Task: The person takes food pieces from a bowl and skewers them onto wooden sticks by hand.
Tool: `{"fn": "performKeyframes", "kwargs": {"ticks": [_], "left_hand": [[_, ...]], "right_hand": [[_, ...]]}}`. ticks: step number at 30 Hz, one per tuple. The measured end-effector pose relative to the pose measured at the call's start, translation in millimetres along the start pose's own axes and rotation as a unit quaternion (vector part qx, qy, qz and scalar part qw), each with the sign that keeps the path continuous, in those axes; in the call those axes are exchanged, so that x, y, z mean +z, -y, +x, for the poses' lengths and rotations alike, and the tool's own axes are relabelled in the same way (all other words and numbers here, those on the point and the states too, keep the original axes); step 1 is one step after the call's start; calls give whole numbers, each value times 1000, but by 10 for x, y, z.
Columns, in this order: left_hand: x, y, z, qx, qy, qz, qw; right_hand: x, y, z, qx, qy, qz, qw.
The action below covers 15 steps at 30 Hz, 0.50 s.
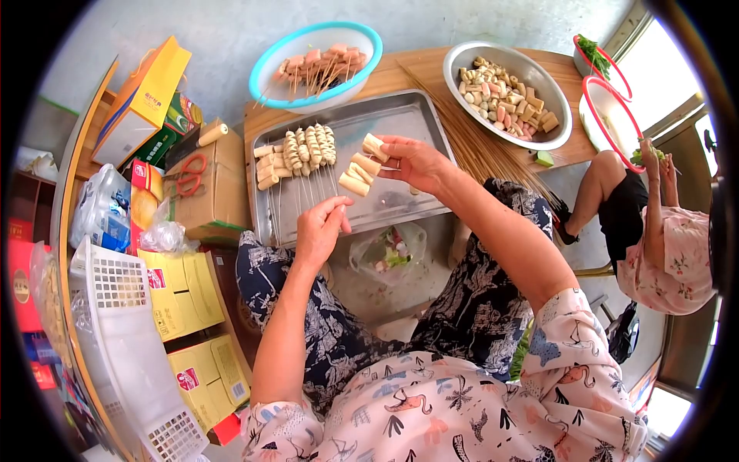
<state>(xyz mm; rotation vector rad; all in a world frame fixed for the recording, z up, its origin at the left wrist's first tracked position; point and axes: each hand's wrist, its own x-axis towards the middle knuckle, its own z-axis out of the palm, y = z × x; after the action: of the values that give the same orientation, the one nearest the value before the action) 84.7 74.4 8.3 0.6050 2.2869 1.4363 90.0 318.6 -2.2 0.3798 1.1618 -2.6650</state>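
In front of me, over the metal tray [385, 123], pale beige roll pieces [359, 172] sit in a row on a skewer. My right hand [416, 163] is closed on the upper pieces with its fingertips. Below them, my left hand [319, 231] is pinched at the skewer's lower end; the stick itself barely shows. On the tray's left side lie finished skewers of twisted pale food [309, 146] and of roll pieces [269, 165], their thin sticks pointing toward me. Loose bare skewers [469, 131] lie in a bundle right of the tray.
A metal bowl [454, 69] of mixed food pieces and a blue-rimmed basin [265, 65] of meat skewers stand behind. Cartons [212, 173] with red scissors [191, 174] are at left. A plastic bag [389, 250] of scraps lies below. Another person [666, 258] sits at right, holding greens.
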Motion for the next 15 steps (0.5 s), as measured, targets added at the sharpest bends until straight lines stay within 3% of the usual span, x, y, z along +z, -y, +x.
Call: {"fn": "performKeyframes", "kwargs": {"ticks": [11, 15], "left_hand": [[-5, 7, 12, 0, -6, 0, 1000], [5, -15, 24, 2, -17, -13, 1000]], "right_hand": [[47, -9, -16, 26, -22, 6, 999], [124, -24, -68, 35, 9, -49, 998]]}}
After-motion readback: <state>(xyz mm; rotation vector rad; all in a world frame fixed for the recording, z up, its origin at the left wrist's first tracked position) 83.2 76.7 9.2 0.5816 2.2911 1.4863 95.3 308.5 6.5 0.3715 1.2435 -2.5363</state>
